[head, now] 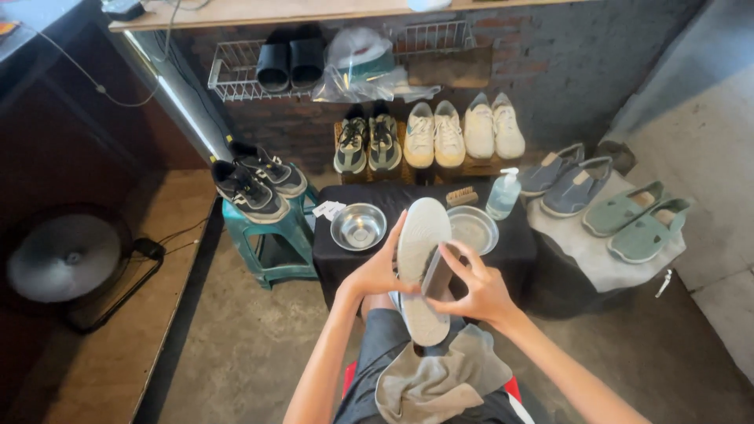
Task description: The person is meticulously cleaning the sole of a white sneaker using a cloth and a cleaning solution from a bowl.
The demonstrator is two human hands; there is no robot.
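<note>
Over the lap, left hand (382, 271) clamps the upturned shoe's (421, 267) edge; right hand (481, 292) grips a brush (437, 275) against the sole; bowls (358, 226) sit just beyond.

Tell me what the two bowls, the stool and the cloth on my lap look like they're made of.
Bowls: probably stainless steel, shiny grey with bright reflections. Stool: looks like moulded plastic, teal with a dull, scuffed surface. Cloth: soft woven fabric, matte grey, lying in loose folds; the exact fibre can't be told.
</note>
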